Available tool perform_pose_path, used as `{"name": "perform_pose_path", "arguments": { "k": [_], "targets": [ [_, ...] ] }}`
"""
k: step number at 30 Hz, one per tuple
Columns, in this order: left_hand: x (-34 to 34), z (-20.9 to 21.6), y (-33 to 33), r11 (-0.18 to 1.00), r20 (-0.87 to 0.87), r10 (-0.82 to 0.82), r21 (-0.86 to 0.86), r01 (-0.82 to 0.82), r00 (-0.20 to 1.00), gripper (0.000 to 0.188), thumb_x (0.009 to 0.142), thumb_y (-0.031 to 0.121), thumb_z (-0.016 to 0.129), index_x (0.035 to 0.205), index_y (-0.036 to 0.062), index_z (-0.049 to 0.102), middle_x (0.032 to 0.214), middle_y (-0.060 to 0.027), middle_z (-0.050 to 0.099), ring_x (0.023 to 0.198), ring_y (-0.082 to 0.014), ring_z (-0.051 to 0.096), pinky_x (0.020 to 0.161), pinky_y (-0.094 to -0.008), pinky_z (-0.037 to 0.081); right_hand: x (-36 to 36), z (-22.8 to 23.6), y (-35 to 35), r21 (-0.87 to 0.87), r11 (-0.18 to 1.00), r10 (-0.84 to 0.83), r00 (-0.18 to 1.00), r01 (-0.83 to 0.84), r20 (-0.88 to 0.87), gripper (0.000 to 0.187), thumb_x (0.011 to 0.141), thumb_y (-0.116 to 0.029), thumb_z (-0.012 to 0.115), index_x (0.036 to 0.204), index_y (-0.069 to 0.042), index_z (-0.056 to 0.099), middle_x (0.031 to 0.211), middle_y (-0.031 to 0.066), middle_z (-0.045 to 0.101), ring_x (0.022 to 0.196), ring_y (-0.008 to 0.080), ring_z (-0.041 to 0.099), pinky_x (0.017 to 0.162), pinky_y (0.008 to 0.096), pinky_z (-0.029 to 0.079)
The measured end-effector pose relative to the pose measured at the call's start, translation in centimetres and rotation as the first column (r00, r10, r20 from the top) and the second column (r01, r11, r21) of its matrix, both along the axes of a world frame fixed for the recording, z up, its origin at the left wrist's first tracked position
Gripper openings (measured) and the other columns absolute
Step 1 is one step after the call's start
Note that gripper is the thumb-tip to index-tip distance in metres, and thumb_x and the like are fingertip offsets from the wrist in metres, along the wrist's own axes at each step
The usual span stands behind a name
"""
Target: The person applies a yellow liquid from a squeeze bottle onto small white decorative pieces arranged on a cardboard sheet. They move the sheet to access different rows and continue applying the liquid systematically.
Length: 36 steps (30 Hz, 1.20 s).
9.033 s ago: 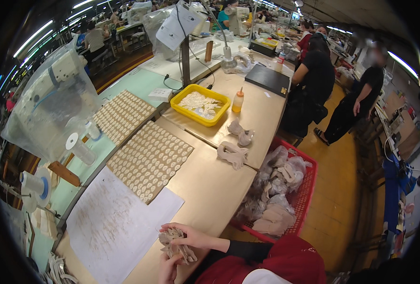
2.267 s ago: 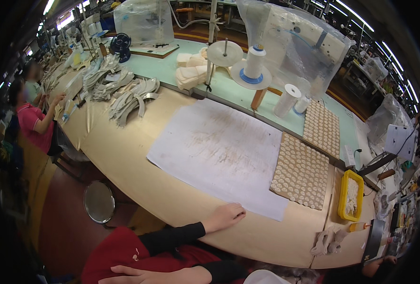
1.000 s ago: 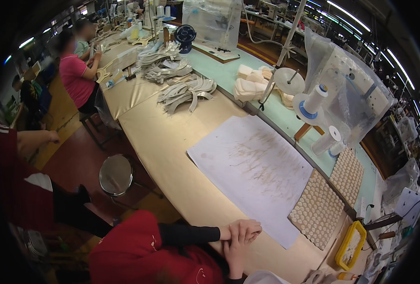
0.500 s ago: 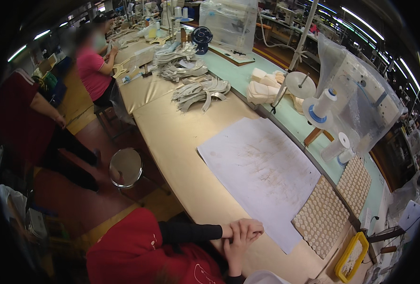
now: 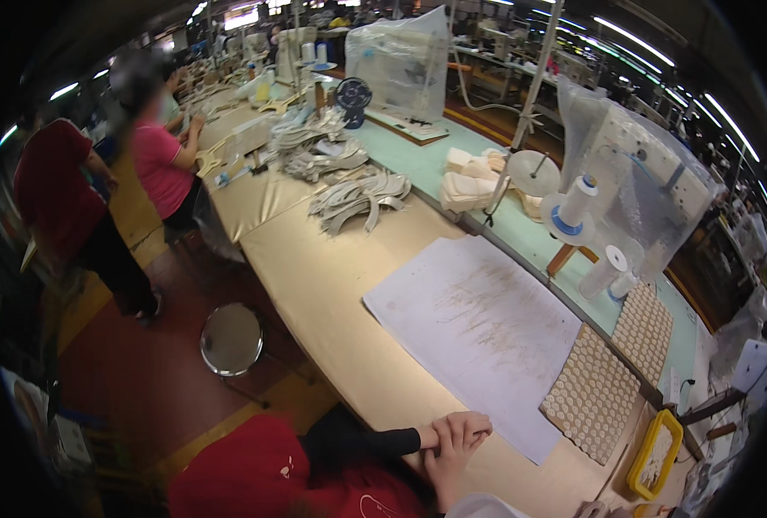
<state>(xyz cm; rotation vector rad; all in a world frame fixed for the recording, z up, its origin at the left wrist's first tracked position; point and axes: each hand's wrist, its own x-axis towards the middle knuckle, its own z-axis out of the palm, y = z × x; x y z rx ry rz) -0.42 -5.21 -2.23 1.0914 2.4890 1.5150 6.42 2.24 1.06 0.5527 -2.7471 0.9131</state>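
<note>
My two hands rest one over the other at the near edge of the gold-covered table (image 5: 314, 268), beside the lower corner of a large white sheet (image 5: 453, 311). My left hand (image 5: 472, 425), reaching in from a black sleeve, has its fingers curled in, and I see nothing in them. My right hand (image 5: 449, 464) comes up from below, its fingers wrapped over my left wrist. Brown smudges mark the sheet. To its right lies a tan panel with a pattern of round pale dots (image 5: 592, 393).
Grey curved pieces (image 5: 362, 198) are heaped farther up the table. White thread cones (image 5: 580, 200), a second dotted panel (image 5: 643, 332) and a yellow tray (image 5: 656, 453) stand right. A round stool (image 5: 231, 339) and a person in dark red (image 5: 60, 186) are left; a person in pink (image 5: 161, 168) sits beyond.
The head view has shifted slightly, moving the scene in the picture. The person in dark red has stepped farther off along the aisle. My hands stay clasped together at the table edge.
</note>
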Motion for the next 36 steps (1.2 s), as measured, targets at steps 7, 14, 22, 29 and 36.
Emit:
{"name": "perform_pose_path", "arguments": {
  "k": [7,14,22,29,36],
  "targets": [
    [0.1,-0.1,0.0,0.999,0.002,-0.039,0.026,0.039,0.999,0.013,0.087,0.015,0.054,0.092,0.0036,0.056,0.082,-0.0133,0.053,0.078,-0.0324,0.053,0.069,-0.0377,0.044,0.2,0.2,-0.3,0.023,0.999,-0.022,1.0,0.022,-0.013,0.048,0.069,-0.018,0.067,0.117,-0.019,0.064,0.134,0.0041,0.052,0.139,0.0306,0.033,0.113,0.0665,0.009],
    [0.0,-0.1,-0.3,0.999,0.005,-0.043,0.031,0.042,0.999,0.013,0.087,0.015,0.055,0.093,0.0035,0.057,0.082,-0.0135,0.054,0.078,-0.0328,0.054,0.069,-0.0381,0.045,0.1,0.4,0.1,0.07,0.998,-0.002,0.999,-0.001,0.038,0.047,0.069,-0.02,0.071,0.116,-0.02,0.065,0.133,0.0043,0.052,0.14,0.0326,0.03,0.113,0.0657,0.009],
    [-1.0,-0.1,-0.5,1.0,0.004,-0.02,0.013,0.02,1.0,0.013,0.087,0.014,0.055,0.093,0.0034,0.058,0.082,-0.0137,0.055,0.078,-0.0332,0.055,0.069,-0.0386,0.045,0.2,-0.1,0.0,0.079,0.995,-0.059,0.998,0.058,0.017,0.048,0.072,-0.021,0.068,0.12,-0.023,0.063,0.135,0.004,0.051,0.139,0.0299,0.032,0.113,0.066,0.01],
    [-1.5,-0.6,-0.3,1.0,0.0,-0.007,0.024,0.007,1.0,0.013,0.087,0.014,0.055,0.094,0.0033,0.059,0.082,-0.0139,0.056,0.078,-0.0335,0.055,0.069,-0.039,0.046,0.2,-0.9,0.4,0.039,0.998,-0.041,0.999,0.04,0.021,0.052,0.072,-0.023,0.068,0.124,-0.023,0.06,0.14,0.0024,0.048,0.141,0.0295,0.029,0.11,0.07,0.014],
    [-1.6,-0.7,-0.2,1.0,0.021,0.019,0.024,-0.019,1.0,0.012,0.087,0.013,0.056,0.094,0.0033,0.06,0.083,-0.0137,0.057,0.077,-0.0332,0.056,0.069,-0.0392,0.046,0.1,-1.3,0.5,0.046,0.999,-0.001,1.0,0.001,0.0,0.054,0.071,-0.021,0.07,0.125,-0.023,0.061,0.138,0.0028,0.051,0.142,0.0277,0.028,0.111,0.0685,0.009]
  ]
}}
